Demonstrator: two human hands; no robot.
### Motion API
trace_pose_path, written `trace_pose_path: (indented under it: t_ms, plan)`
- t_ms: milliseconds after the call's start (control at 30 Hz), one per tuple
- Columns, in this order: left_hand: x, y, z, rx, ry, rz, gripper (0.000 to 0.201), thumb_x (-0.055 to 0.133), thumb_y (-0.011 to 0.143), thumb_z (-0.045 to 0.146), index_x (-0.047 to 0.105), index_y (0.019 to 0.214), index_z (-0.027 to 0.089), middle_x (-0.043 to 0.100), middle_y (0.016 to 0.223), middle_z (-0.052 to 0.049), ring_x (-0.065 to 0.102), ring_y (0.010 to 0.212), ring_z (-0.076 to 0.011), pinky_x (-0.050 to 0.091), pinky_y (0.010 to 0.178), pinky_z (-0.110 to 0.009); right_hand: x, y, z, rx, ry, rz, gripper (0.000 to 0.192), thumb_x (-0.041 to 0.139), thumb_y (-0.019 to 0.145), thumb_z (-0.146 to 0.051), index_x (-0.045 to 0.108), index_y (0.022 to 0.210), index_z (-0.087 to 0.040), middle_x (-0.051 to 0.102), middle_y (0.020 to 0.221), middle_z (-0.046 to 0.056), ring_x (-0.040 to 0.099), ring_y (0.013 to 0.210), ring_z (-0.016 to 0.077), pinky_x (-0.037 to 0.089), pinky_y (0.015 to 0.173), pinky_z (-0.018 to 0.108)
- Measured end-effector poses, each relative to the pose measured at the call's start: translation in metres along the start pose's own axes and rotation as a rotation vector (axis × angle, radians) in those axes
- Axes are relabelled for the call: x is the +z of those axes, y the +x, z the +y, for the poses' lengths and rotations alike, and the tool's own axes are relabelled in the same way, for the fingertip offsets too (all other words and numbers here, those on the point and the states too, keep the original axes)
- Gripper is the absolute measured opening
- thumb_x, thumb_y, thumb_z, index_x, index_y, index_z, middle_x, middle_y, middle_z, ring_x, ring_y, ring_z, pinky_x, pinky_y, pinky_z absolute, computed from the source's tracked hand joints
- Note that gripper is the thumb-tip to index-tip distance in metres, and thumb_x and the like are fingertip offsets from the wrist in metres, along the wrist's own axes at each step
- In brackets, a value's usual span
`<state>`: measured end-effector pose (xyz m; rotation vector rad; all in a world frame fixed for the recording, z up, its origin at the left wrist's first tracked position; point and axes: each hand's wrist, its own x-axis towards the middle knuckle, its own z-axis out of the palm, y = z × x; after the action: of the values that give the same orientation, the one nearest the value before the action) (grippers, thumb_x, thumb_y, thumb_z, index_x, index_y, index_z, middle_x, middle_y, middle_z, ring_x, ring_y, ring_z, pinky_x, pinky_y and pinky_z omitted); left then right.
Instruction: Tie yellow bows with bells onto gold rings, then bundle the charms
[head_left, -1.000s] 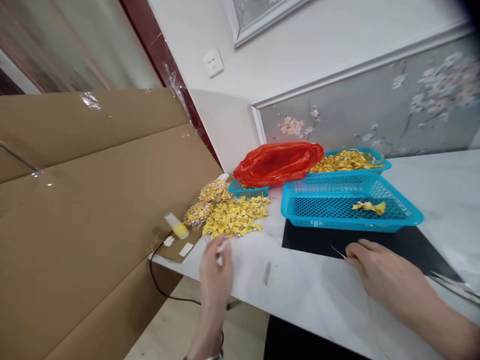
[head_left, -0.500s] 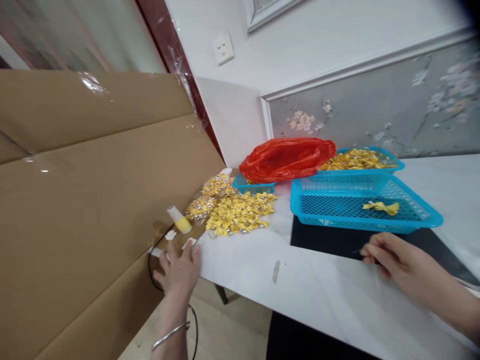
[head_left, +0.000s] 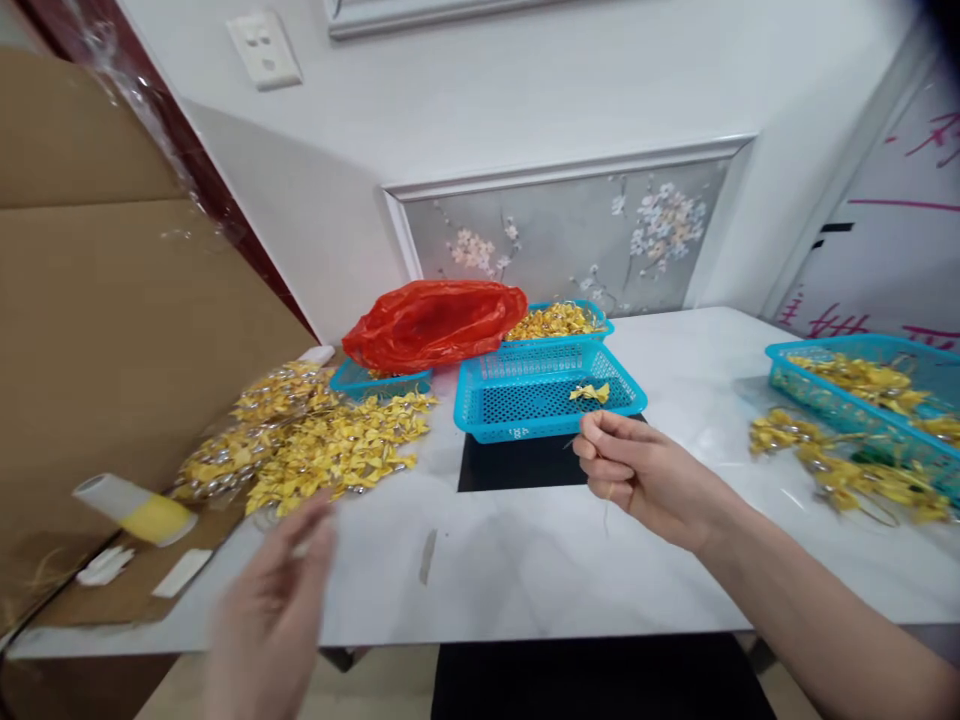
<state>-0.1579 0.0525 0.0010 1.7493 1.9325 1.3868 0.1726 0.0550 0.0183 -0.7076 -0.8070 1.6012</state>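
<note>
My right hand [head_left: 626, 470] is closed in a pinch just in front of the middle blue basket [head_left: 551, 432]. A thin thread [head_left: 606, 515] hangs below its fingers, and a fine tip sticks out on their left side. Inside that basket lies one yellow ribbon piece [head_left: 590, 392]. Motion smears my left hand [head_left: 274, 590], which is over the table's front left, near a pile of yellow ribbon pieces with silvery beads [head_left: 337, 445]. Its fingers are partly bent, and whether they hold anything is not clear.
A red plastic bag [head_left: 435, 325] rests by the back baskets. More yellow pieces fill a blue basket [head_left: 795, 372] at right, with loose ones [head_left: 832, 465] beside it. A yellow-and-white tube [head_left: 139, 510] lies at left on cardboard. A black mat [head_left: 517, 468] is under the middle basket.
The view has swung right, bringing the right-hand basket into sight. My left hand has come away from the small items by the cardboard. My right hand keeps its pinch.
</note>
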Motion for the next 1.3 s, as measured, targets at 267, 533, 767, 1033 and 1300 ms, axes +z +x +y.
trace_pose_path:
  t_ms: [267,533,767,1033,1300]
  plan:
    - [0.085,-0.066,0.099,-0.613,-1.17,-0.843,0.031,0.056,0.091,0.041,0.073,0.107,0.021,0.065,0.132,-0.012,0.049,0.131,-0.0285,0.052,0.091,-0.035,0.053,-0.009,-0.031,-0.144,0.208,-0.092,0.02,0.073,0.08,-0.018,0.055,0.074,-0.015,0.051,0.073,-0.004,0.04,0.052,0.0007,0.044,0.051,0.011]
    - [0.08,-0.062,0.102,-0.862,-1.289,-0.86,0.024,0.061,0.09,0.029,0.076,0.095,0.011,0.079,0.092,-0.013,0.075,0.078,-0.0185,0.059,0.062,-0.021,0.061,-0.002,-0.032,-0.188,0.214,-0.111,0.016,0.069,0.084,-0.016,0.057,0.073,-0.014,0.053,0.073,-0.003,0.041,0.051,0.001,0.046,0.051,0.012]
    - [0.084,-0.063,0.104,-0.797,-1.247,-0.802,0.023,0.08,0.074,0.03,0.076,0.085,0.01,0.075,0.075,-0.006,0.07,0.066,-0.0114,0.056,0.057,-0.014,0.06,-0.004,-0.03,-0.16,0.209,-0.105,0.016,0.067,0.085,-0.017,0.057,0.073,-0.014,0.053,0.073,-0.003,0.04,0.05,0.0009,0.045,0.05,0.012]
    - [0.092,-0.065,0.104,-0.767,-1.255,-0.869,0.022,0.079,0.075,0.022,0.064,0.063,0.013,0.06,0.058,0.002,0.05,0.048,-0.0037,0.041,0.045,-0.011,0.061,-0.002,-0.026,-0.141,0.195,-0.085,0.022,0.075,0.078,-0.021,0.056,0.07,-0.015,0.053,0.071,-0.003,0.039,0.051,0.0019,0.044,0.051,0.015]
    - [0.079,-0.062,0.094,-0.751,-1.38,-0.786,0.019,0.08,0.073,0.026,0.064,0.065,0.02,0.066,0.104,-0.001,0.062,0.096,-0.0162,0.054,0.072,-0.024,0.028,-0.006,-0.019,-0.115,0.257,0.025,0.021,0.08,0.074,-0.02,0.059,0.079,-0.017,0.052,0.072,-0.005,0.034,0.05,0.0017,0.035,0.045,0.012]
